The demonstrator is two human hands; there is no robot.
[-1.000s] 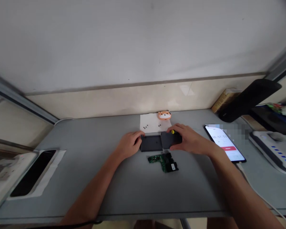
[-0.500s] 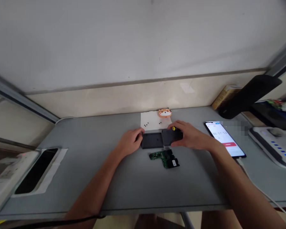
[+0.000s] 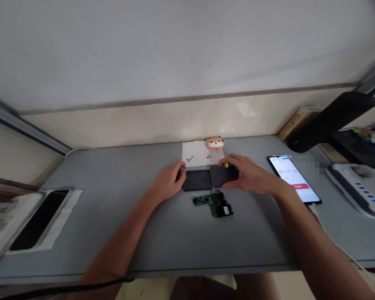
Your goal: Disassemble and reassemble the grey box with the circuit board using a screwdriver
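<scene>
My left hand (image 3: 170,180) grips the left end of a shallow black plastic case half (image 3: 198,180), which lies flat on the desk with its hollow side up. Over the right end of that piece, my right hand (image 3: 244,172) holds a second black case part (image 3: 219,176), thumb at its near edge and fingers at the far one. A small round yellow tip (image 3: 226,165) shows by the right fingers; the rest of it is hidden. Just in front lies a green circuit board (image 3: 213,204) with a black block on its right side.
Several tiny dark screws (image 3: 190,159) lie on white paper (image 3: 195,150) behind the case, beside an orange animal-faced item (image 3: 215,143). A lit phone (image 3: 295,179) with a cable is on the right, near a power strip (image 3: 356,191). Another phone (image 3: 40,218) lies left.
The camera view has shifted slightly, so the desk things sit a little higher and further left. Both hands keep their hold on the black case parts.
</scene>
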